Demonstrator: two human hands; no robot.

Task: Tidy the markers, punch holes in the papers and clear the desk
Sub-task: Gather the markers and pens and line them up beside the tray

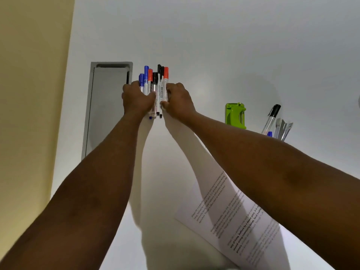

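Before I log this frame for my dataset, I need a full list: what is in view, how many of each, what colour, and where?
markers: about eight, blue, red and black caps, bunched between both hands at the far middle of the desk
tray: one, grey, left of the markers by the desk edge
hole punch: one, green, right of the markers
pen: one, clear with black cap, far right, beyond the right arm
metal tool: one, silver, beside the pen; kind unclear
papers: printed white sheets, count unclear, under the right arm
desk: one, white
left hand: grips the markers from the left
right hand: pinches the markers from the right
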